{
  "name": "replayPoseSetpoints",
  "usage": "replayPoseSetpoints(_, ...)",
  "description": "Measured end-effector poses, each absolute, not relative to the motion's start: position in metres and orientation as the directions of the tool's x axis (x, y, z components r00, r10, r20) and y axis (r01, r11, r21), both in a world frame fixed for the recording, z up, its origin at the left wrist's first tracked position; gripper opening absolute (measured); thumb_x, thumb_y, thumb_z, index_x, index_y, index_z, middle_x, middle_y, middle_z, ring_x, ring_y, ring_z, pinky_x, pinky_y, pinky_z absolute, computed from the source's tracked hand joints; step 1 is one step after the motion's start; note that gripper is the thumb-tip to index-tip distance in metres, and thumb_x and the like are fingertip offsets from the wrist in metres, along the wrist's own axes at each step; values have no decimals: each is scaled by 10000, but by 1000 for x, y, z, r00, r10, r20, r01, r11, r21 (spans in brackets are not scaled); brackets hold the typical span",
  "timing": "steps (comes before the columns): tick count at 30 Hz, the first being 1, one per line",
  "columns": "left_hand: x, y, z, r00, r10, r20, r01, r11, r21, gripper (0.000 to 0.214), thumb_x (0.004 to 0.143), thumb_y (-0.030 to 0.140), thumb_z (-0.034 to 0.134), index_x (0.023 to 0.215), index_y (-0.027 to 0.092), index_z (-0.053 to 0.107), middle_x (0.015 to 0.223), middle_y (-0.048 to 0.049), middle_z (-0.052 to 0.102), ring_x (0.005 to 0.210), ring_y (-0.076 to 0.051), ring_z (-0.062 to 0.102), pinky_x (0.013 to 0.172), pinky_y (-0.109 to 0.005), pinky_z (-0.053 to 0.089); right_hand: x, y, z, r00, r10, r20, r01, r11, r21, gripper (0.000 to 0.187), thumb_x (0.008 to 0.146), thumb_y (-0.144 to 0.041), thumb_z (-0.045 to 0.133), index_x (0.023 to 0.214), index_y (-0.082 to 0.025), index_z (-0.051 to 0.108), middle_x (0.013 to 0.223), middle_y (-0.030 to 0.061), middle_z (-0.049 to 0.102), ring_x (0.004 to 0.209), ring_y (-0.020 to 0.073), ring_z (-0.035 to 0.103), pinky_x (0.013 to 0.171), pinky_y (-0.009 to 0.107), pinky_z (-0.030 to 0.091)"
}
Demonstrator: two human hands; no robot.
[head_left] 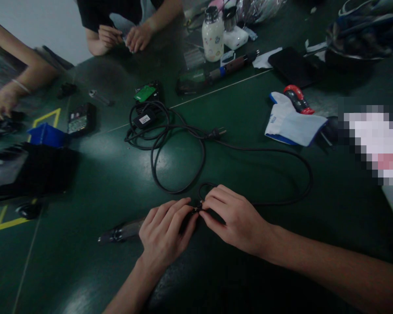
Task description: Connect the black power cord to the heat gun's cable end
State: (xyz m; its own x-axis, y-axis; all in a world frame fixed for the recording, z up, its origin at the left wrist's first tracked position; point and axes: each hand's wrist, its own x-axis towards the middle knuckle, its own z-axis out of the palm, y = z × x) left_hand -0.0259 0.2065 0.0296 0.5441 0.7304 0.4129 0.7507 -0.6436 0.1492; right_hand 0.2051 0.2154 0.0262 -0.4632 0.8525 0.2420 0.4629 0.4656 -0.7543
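Note:
My left hand (165, 224) is wrapped round a dark electric screwdriver (127, 231), which lies low over the table with its narrow tip pointing left. My right hand (232, 216) pinches the end of a black cable (301, 198) at the screwdriver's tail. The fingertips of both hands almost meet there and hide most of the joint, so I cannot tell whether the cable is fully plugged in. From my right hand the cable loops right and back to a coil, with a black adapter (144, 119) and a power plug (216, 133).
Behind the coil lies another electric screwdriver (229, 67), near a cream bottle (212, 37). A glove (291, 120) and a red-black handle (298, 99) lie right. Left are a blue bin (47, 135) and a black device (81, 118). Two other people's hands work across the table.

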Motion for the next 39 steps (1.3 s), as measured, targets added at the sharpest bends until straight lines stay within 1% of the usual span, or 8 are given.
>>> replayPoseSetpoints(4, -26, 207, 30, 564, 714, 415, 733, -664, 146, 303, 889, 200, 759, 1185, 221, 698, 1239, -34, 772, 1019, -209, 739, 845, -356, 538, 205, 215, 26, -448, 857, 256, 453, 464, -761, 72, 1015, -184, 609, 971, -190, 666, 974, 69, 671, 925, 214, 613, 799, 350, 527)
replayPoseSetpoints(10, -27, 207, 29, 553, 711, 434, 743, -657, 130, 245, 891, 195, 781, 1120, 221, 700, 1213, -30, 782, 997, -206, 748, 829, -348, 539, 205, 215, 26, -448, 857, 254, 453, 463, -762, 80, 1025, -192, 596, 978, -187, 661, 982, 73, 671, 932, 216, 608, 803, 354, 529)
replayPoseSetpoints(15, -26, 207, 31, 576, 708, 408, 734, -668, 122, 325, 888, 199, 777, 1202, 224, 698, 1248, -36, 771, 1018, -218, 745, 842, -355, 535, 205, 215, 26, -454, 856, 247, 458, 462, -760, 86, 1030, -196, 591, 980, -177, 658, 992, 77, 668, 942, 216, 602, 813, 355, 527)
replayPoseSetpoints(20, -27, 207, 31, 557, 714, 424, 745, -656, 125, 271, 880, 193, 804, 1130, 212, 701, 1227, -25, 777, 1016, -196, 741, 851, -339, 533, 205, 215, 26, -456, 855, 245, 460, 462, -758, 99, 1033, -192, 580, 968, -180, 654, 979, 74, 664, 931, 215, 598, 806, 353, 523)
replayPoseSetpoints(25, -27, 207, 29, 579, 702, 415, 733, -671, 113, 321, 881, 210, 796, 1187, 218, 700, 1253, -28, 769, 1023, -208, 735, 848, -352, 526, 204, 215, 25, -458, 855, 244, 460, 463, -758, 99, 1033, -192, 580, 972, -173, 656, 985, 79, 661, 939, 215, 598, 812, 349, 519)
replayPoseSetpoints(29, -28, 207, 27, 559, 711, 427, 745, -656, 117, 271, 870, 192, 812, 1118, 214, 707, 1223, -16, 778, 1005, -200, 735, 847, -345, 524, 205, 214, 25, -458, 855, 241, 459, 460, -760, 92, 1033, -192, 586, 986, -165, 661, 993, 79, 664, 943, 215, 592, 820, 351, 514)
replayPoseSetpoints(34, -27, 207, 29, 572, 706, 418, 736, -666, 119, 320, 865, 201, 803, 1170, 211, 704, 1242, -19, 770, 1004, -206, 730, 848, -356, 520, 205, 214, 24, -453, 858, 240, 454, 454, -766, 91, 1031, -198, 596, 976, -158, 657, 986, 79, 660, 942, 215, 591, 824, 351, 509)
replayPoseSetpoints(39, -27, 207, 29, 558, 710, 430, 742, -659, 126, 271, 867, 197, 811, 1118, 209, 710, 1210, -12, 780, 1003, -198, 731, 856, -348, 525, 205, 215, 24, -459, 857, 235, 455, 454, -767, 93, 1036, -198, 586, 982, -165, 654, 991, 79, 658, 947, 217, 588, 821, 353, 511)
